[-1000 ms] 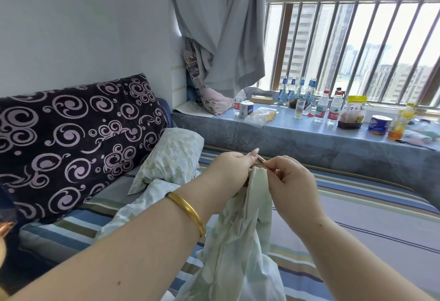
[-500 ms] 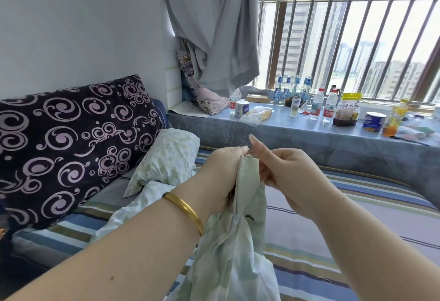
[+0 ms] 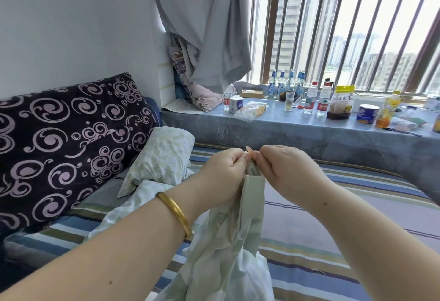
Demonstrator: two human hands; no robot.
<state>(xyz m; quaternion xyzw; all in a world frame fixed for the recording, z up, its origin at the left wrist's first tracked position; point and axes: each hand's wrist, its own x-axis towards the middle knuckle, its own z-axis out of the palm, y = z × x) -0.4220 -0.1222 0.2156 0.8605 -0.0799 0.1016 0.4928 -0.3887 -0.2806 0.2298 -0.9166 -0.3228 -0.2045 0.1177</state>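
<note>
A pale green cloth cover [image 3: 240,234] hangs from both my hands above the striped bed. My left hand [image 3: 222,172], with a gold bangle on its wrist, grips the cloth's top edge with curled fingers. My right hand [image 3: 285,169] pinches the same edge right beside it, fingertips meeting at the top. The rest of the cloth drops down between my forearms and bunches at the bottom of the view. What lies between the fingertips is hidden.
A striped mattress [image 3: 345,217] fills the lower view. A pale green pillow [image 3: 164,155] and a dark swirl-patterned cushion [image 3: 59,138] lie at the left. The grey window ledge [image 3: 285,129] holds several bottles, a glass, tins and a jar. A grey curtain [image 3: 202,26] hangs above.
My right hand, which had opened with fingers stretched half a second ago, has closed again on the cloth's top edge. Both hands stay together at the same spot.
</note>
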